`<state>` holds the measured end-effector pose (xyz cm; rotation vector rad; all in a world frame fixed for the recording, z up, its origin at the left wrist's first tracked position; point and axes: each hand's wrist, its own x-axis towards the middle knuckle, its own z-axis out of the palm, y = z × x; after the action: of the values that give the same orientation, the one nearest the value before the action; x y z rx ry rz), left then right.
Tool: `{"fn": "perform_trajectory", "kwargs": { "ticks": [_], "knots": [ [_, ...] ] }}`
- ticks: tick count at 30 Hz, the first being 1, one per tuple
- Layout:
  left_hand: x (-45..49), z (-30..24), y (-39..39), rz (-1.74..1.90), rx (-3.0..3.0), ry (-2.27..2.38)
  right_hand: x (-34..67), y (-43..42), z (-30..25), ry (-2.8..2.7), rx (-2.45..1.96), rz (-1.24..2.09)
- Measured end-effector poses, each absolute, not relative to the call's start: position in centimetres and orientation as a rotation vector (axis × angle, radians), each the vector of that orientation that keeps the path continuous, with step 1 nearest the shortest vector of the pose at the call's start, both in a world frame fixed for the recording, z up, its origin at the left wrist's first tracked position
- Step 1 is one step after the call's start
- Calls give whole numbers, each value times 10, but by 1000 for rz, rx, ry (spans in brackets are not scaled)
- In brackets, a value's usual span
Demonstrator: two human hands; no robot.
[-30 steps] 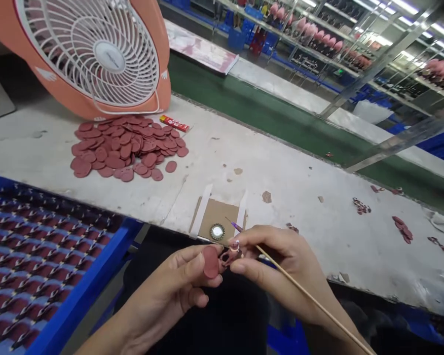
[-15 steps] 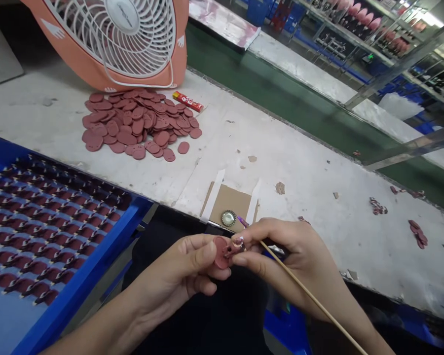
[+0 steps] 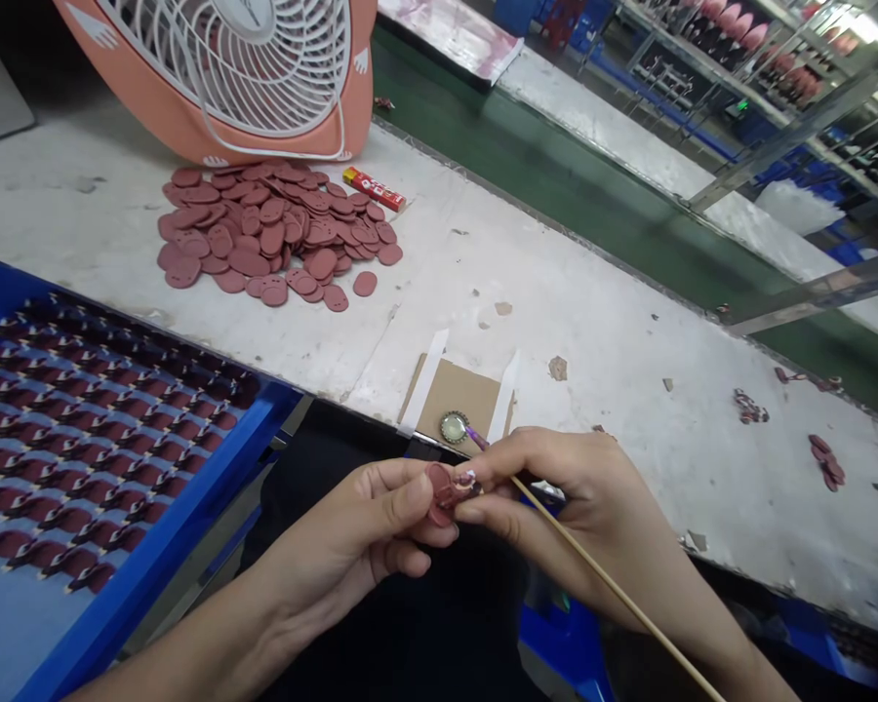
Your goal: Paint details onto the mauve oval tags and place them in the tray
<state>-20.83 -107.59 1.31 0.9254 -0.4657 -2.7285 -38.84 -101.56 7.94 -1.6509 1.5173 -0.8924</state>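
My left hand [image 3: 380, 522] pinches a reddish-brown oval disc [image 3: 439, 483] between thumb and fingers. Between my right hand's [image 3: 556, 487] thumb and forefinger is a small dark-red figure [image 3: 468, 483] with white and dark details; it touches the disc, and fingers partly cover both. A thin wooden stick [image 3: 615, 587] also runs through my right hand, its purple tip [image 3: 475, 437] pointing toward a bottle cap [image 3: 454, 427]. Pale contents show in the cap, which rests on a taped cardboard square [image 3: 458, 390] at the table edge.
Many matching discs [image 3: 270, 234] lie heaped before an orange fan [image 3: 263, 78], beside a small red-and-yellow packet [image 3: 373, 188]. A blue tray [image 3: 128, 624] at left holds rows of dark-red figures. Scraps and small parts [image 3: 750, 406] lie on the table [image 3: 615, 331] at right.
The small figure now lies closer over the disc, which has turned slightly in my left fingers. Both hands stay nearly in place; the view has shifted a little.
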Motion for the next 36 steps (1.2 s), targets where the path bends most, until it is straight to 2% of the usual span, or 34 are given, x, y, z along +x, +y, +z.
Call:
{"fn": "perform_trajectory", "kwargs": {
  "ticks": [36],
  "knots": [
    [-214, 7, -1068, -2714, 915, -483, -393, -1014, 76, 1436, -1783, -893]
  ]
}}
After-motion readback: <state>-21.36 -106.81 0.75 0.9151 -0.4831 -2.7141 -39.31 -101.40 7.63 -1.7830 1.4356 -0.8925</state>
